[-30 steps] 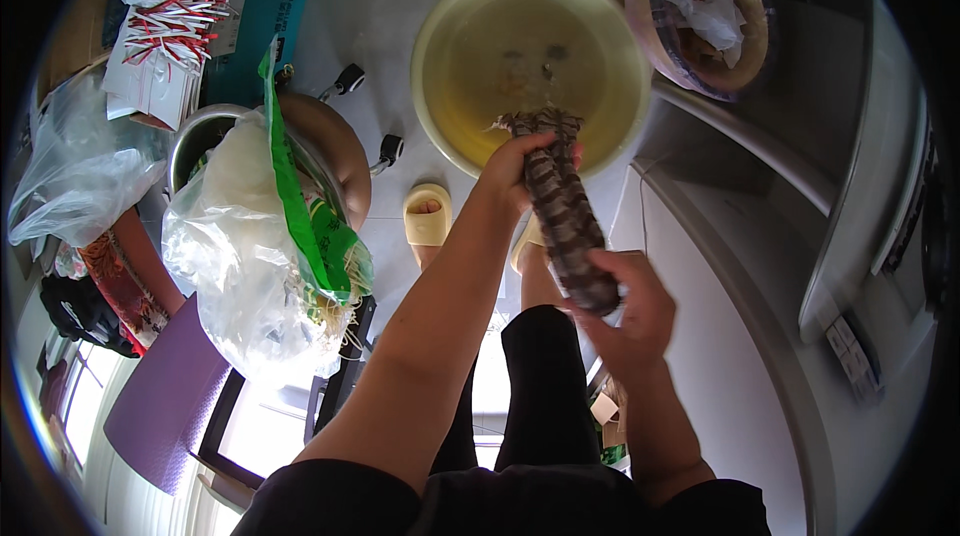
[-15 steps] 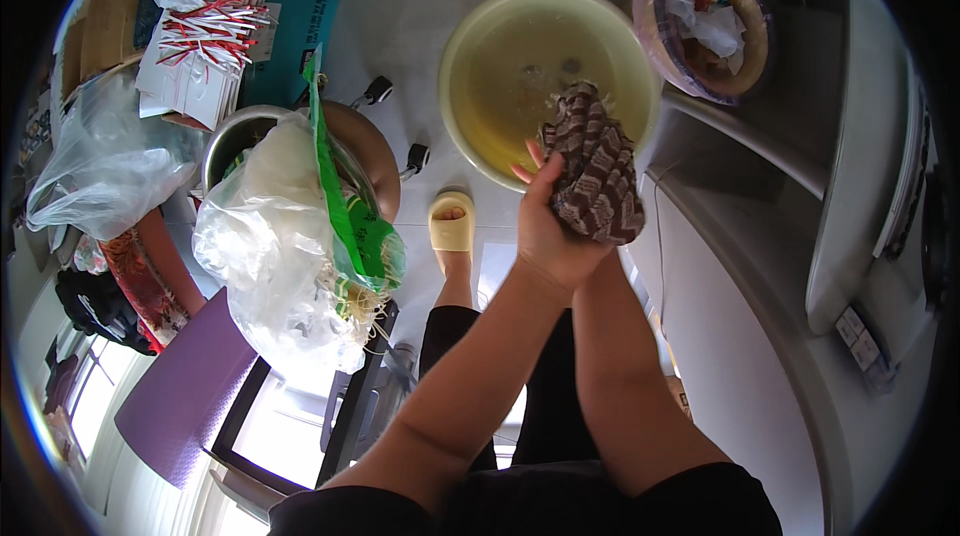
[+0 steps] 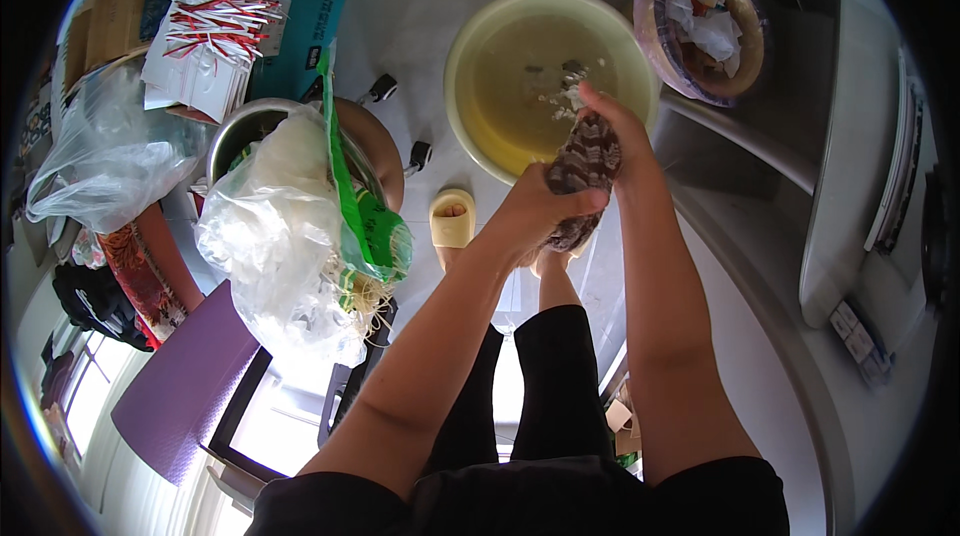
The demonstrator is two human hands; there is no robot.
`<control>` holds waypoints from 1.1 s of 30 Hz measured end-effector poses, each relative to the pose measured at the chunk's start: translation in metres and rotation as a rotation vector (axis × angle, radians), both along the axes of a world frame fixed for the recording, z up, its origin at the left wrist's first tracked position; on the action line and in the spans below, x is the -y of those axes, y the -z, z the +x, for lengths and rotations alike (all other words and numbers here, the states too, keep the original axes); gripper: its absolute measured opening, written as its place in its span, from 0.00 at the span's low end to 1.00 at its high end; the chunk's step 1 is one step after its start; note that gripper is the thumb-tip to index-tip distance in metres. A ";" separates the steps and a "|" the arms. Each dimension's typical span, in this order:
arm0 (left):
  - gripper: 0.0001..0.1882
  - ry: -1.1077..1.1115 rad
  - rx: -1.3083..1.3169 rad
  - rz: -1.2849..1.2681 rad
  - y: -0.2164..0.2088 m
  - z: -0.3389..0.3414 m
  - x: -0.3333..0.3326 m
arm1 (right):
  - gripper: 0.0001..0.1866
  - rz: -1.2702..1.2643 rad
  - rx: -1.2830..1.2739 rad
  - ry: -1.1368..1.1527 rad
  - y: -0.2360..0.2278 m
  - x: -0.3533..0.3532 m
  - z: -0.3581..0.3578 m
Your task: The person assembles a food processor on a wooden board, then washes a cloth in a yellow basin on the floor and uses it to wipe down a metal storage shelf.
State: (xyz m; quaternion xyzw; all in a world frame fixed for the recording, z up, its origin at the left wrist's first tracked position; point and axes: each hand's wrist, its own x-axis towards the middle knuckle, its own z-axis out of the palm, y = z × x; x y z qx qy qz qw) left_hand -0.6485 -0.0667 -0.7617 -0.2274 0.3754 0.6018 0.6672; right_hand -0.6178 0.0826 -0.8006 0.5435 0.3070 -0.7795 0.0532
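**Both hands clenched on the striped cloth, over the basin's near rim**

Your left hand is wrapped round the lower part of the brown striped cloth, thumb laid across it. Your right hand grips the upper part from the right side, some of its fingers hidden from view. Cloth is bunched into a narrow bundle, tilted: top end over the water, bottom end on your side of the rim. Height above the rim: cannot tell.

Basin is pale yellow-green, round, on the grey floor, with yellowish water in it. Bright droplets show just beyond the cloth's top end.

Around you: bin with a purplish liner near the basin's right side, white crumpled pieces inside. Yellow slippers on your feet, on your side of the basin. To your left, a brown round stool with a metal bowl beside it, clear plastic bag and green bag lying over the bowl. Farther up on the left, white cartons with red and white cords on top, against a teal box
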 end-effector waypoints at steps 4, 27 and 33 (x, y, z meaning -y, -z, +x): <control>0.50 0.528 -0.922 -0.203 -0.003 -0.003 -0.018 | 0.11 0.216 0.070 -0.207 0.024 -0.009 0.003; 0.21 -0.959 1.063 0.306 -0.072 0.021 -0.031 | 0.24 -0.237 -1.171 0.305 -0.043 -0.006 0.007; 0.27 -0.189 -0.022 0.131 -0.073 -0.003 -0.022 | 0.08 -0.039 -0.198 0.136 -0.075 -0.015 -0.008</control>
